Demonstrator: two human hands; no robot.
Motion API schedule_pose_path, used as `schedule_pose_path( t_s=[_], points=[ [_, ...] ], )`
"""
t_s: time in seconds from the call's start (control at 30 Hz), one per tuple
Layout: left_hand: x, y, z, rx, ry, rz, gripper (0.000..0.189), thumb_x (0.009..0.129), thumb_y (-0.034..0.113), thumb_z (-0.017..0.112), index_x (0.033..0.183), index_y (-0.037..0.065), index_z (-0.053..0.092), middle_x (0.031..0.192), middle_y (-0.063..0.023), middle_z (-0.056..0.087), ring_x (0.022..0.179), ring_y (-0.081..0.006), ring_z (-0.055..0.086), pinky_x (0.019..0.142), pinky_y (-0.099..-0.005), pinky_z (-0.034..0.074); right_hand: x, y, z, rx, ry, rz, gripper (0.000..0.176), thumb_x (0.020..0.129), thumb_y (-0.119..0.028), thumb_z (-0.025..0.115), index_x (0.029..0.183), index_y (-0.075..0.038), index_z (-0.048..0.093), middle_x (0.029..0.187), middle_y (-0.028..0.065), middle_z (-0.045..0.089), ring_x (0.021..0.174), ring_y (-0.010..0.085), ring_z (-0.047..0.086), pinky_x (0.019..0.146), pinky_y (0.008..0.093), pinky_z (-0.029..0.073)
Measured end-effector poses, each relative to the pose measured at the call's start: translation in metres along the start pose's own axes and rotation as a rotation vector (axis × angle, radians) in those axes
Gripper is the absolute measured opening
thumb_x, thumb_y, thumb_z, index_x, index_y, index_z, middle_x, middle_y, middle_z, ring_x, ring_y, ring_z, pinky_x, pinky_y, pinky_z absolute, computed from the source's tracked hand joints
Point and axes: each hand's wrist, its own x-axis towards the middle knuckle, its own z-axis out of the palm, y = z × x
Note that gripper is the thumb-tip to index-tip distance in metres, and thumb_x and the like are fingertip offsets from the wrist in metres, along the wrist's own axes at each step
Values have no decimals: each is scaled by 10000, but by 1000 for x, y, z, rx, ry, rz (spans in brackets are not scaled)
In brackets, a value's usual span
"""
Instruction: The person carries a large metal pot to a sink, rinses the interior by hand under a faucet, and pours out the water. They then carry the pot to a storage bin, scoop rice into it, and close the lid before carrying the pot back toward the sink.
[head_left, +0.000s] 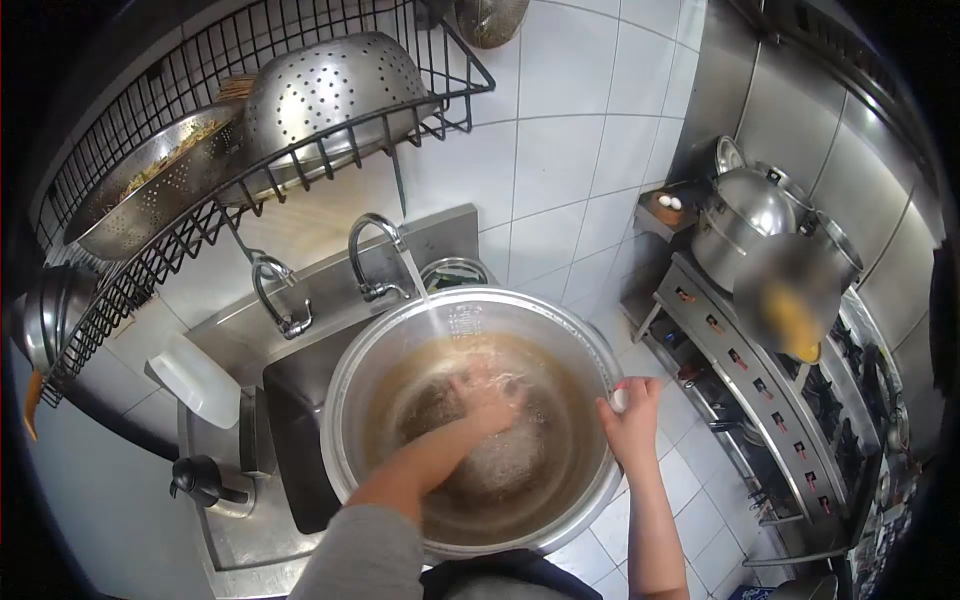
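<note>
A large metal pot (pixel 345 400) stands over the sink, partly full of brownish water. From the curved faucet (pixel 375 235) a stream runs into it. My left hand (pixel 488 395) is down in the water near the pot's middle, fingers spread and blurred by ripples; no held object shows. At the pot's right rim is my right hand (pixel 630 415), its fingers curled round a small white object (pixel 619 400) with a bit of red beside it. What that object is I cannot make out.
Above left hangs a black wire rack (pixel 290 160) with metal colanders (pixel 335 90). A second faucet (pixel 280 295), a white plastic container (pixel 195 380) and a black-topped jug (pixel 210 485) are at left. At right stands a stove (pixel 760 385) with large pots (pixel 745 215).
</note>
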Motion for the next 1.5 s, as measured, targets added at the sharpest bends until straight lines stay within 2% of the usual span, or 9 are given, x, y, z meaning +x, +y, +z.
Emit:
schedule_pose_path(
  t_s=[0.2,0.3,0.43,0.67,0.87,0.97,1.07,1.23,1.5],
  points=[
    [-58,66,69,653,52,593,611,852,444,407,1300,28,423,1421,-180,278,1335,-338,189,1028,-621,24,4,-7,-5,88,-69,67,317,661,-62,670,924,0,503,987,189,435,927,356,473,820,396,413],
    [-51,14,18,-84,44,596,627,875,434,383,1324,-3,354,1416,-207,266,1326,-352,208,1048,-580,75,2,-5,-7,100,-79,77,315,660,-56,664,927,-3,505,985,192,435,921,361,476,817,397,414],
    [34,-23,32,-283,-263,-132,543,904,356,347,1345,40,317,1399,-192,293,1269,-341,310,1078,-481,152,4,3,1,115,-49,58,307,650,-46,646,924,-12,511,975,192,440,911,364,480,812,395,414],
    [50,148,26,-1175,70,-447,619,900,430,267,1294,-40,351,1367,-264,296,1263,-418,272,1054,-478,187,8,-2,7,81,-76,71,306,649,-33,619,941,-7,530,957,203,470,901,382,488,811,408,413],
    [-127,60,-42,-712,-1241,179,569,940,376,246,1313,-39,360,1370,-178,363,1276,-269,309,1059,-385,212,4,14,14,35,14,62,313,644,-36,580,952,-11,527,907,189,502,832,346,511,780,391,414],
    [-155,-72,-84,257,-1219,502,574,889,367,358,1380,75,299,1436,-181,244,1331,-275,233,1094,-380,152,10,39,21,155,-69,145,287,648,-29,567,931,-8,525,840,158,532,754,277,521,723,361,424],
    [-153,-133,-184,776,-446,-59,663,815,428,488,1400,190,288,1491,-140,56,1356,-391,-30,1035,-602,-68,11,40,19,356,-111,282,249,657,-33,592,899,-38,538,801,57,532,713,139,486,629,267,403],
    [-73,-214,-136,-289,63,-323,519,840,366,516,1215,10,467,1157,-244,538,1065,-392,531,907,-522,396,23,49,6,723,-62,371,286,639,-16,625,909,-70,550,824,1,510,735,109,478,656,237,393],
    [-51,-154,10,-758,134,-245,522,921,418,375,885,-35,630,935,-254,602,951,-409,562,838,-472,432,79,-165,-81,938,-151,220,361,713,-71,623,1055,-86,511,903,20,511,835,163,542,782,290,451]
  ],
)
